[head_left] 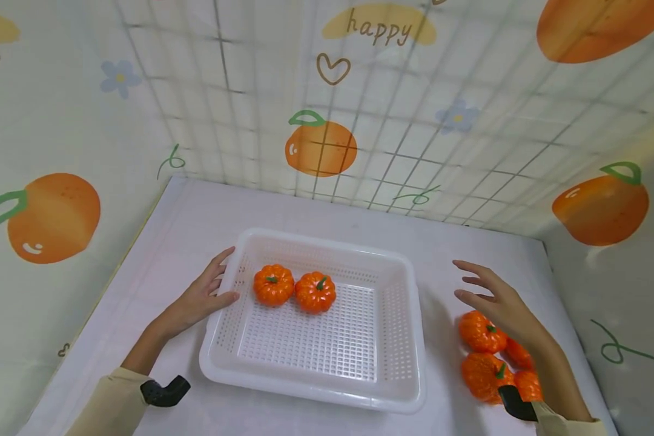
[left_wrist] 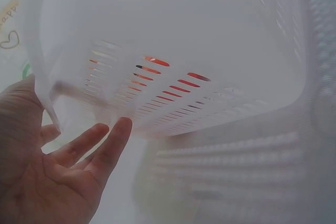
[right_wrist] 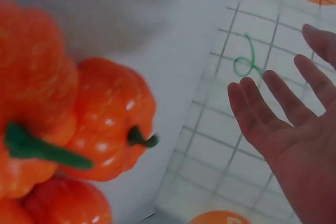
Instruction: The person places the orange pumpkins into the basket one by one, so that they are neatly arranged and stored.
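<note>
A white perforated plastic basket (head_left: 305,399) stands on the table, with two small orange pumpkins (head_left: 273,285) side by side in its left back part. My left hand (head_left: 201,298) is at the basket's left side. Its thumb overlaps the rim, and the loosely extended fingers (left_wrist: 113,142) lie along the outer wall in the left wrist view. To the right of the basket, my right hand (head_left: 498,303) hovers with fingers apart and nothing in them. Just below it sits a cluster of several orange pumpkins (head_left: 481,332) with green stems, partly hidden by my right forearm.
The white table (head_left: 360,221) ends at a back wall covering (head_left: 251,139) printed with grid lines and oranges. Similar printed side walls stand at left (head_left: 60,303) and right (head_left: 632,290). The pumpkin pile lies close to the right wall.
</note>
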`<state>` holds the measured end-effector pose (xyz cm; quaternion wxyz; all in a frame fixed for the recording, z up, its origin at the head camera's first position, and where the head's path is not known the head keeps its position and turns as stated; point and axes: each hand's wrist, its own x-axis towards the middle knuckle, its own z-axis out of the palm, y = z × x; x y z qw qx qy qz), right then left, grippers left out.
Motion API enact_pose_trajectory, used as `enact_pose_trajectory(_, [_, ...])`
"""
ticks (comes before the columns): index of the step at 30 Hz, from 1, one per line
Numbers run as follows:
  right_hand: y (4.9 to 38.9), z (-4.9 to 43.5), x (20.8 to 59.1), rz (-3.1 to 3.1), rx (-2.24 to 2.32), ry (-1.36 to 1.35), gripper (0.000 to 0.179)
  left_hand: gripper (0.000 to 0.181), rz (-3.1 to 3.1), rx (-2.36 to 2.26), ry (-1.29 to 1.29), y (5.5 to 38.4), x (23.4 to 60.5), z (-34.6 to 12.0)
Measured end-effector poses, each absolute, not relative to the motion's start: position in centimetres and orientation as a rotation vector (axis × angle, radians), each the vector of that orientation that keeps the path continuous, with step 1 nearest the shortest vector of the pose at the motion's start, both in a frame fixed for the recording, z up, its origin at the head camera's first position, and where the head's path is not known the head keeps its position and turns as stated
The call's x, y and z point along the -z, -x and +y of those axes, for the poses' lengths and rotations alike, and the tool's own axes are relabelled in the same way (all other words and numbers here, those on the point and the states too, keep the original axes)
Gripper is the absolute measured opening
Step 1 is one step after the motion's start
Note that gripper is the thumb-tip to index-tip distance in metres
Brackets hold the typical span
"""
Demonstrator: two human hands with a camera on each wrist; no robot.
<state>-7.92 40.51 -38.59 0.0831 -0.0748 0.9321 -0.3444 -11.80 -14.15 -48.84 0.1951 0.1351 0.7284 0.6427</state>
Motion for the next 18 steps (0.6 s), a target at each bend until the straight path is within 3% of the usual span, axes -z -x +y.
enact_pose_trajectory(18, [5.0, 45.0, 41.5, 2.749, 0.990, -0.067, 0.075, 0.085, 2.036, -1.796, -0.372, 11.7, 48.5, -14.2])
